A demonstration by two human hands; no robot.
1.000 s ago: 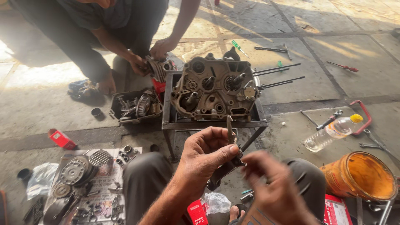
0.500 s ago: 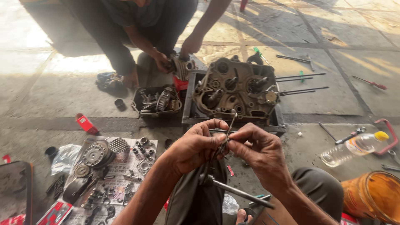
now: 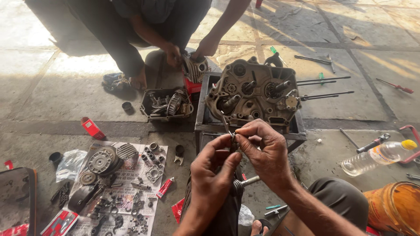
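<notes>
Both hands are meeting in front of the engine case (image 3: 251, 94). The left hand (image 3: 212, 172) and right hand (image 3: 264, 150) are pinching a thin metal tool (image 3: 226, 124) between fingertips, fingers closed around its lower end. Its long axis is running upward and slightly left, the tip pointing at the case's lower edge. The case is sitting on a metal stand (image 3: 201, 113), studs pointing right. The ground is stained concrete paving, sunlit beyond. Small parts are lying on a newspaper (image 3: 127, 196) at left; a plastic bottle (image 3: 376, 156) is lying at right. Another person is crouching behind, hands on a cylinder (image 3: 194, 67).
</notes>
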